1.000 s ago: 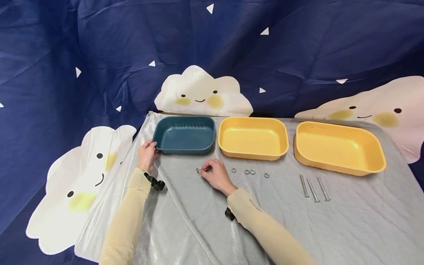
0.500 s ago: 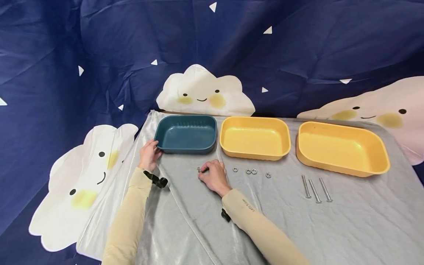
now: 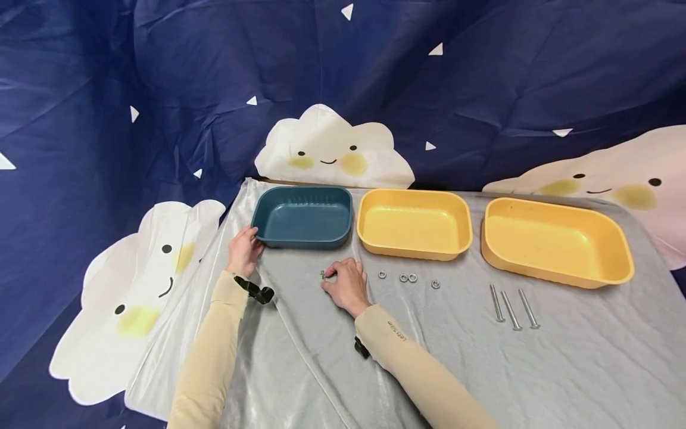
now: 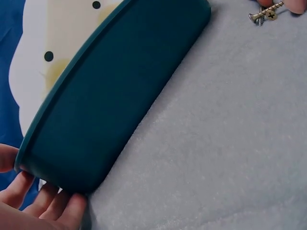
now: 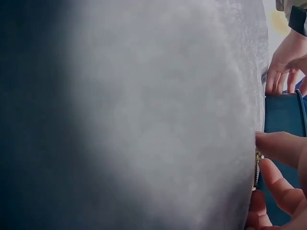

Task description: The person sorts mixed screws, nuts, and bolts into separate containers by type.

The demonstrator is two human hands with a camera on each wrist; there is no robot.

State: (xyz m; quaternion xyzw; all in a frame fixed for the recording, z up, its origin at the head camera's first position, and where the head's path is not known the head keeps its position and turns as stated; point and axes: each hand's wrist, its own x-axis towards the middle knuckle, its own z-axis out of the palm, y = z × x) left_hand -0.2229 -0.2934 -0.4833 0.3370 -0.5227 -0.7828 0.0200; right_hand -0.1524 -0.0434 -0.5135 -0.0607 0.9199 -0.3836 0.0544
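Observation:
My left hand holds the near left corner of a teal plastic bin, the thumb at the rim and the fingers against the outer wall. In front of that bin, low over the grey cloth, my right hand pinches small brass-coloured screws between thumb and fingertips. One screw shows a cross-slot head in the left wrist view; others lie crossed with it, partly hidden by the fingers. From the right wrist, the screws appear only as a sliver between the fingers.
Two yellow bins, one in the middle and one at the right, stand in line with the teal one. Several hex nuts lie right of my right hand. Three long bolts lie before the right bin.
My right hand has turned slightly and its fingers have drawn in around the screws, which stick out less to the left. The left hand stays at the bin's corner.

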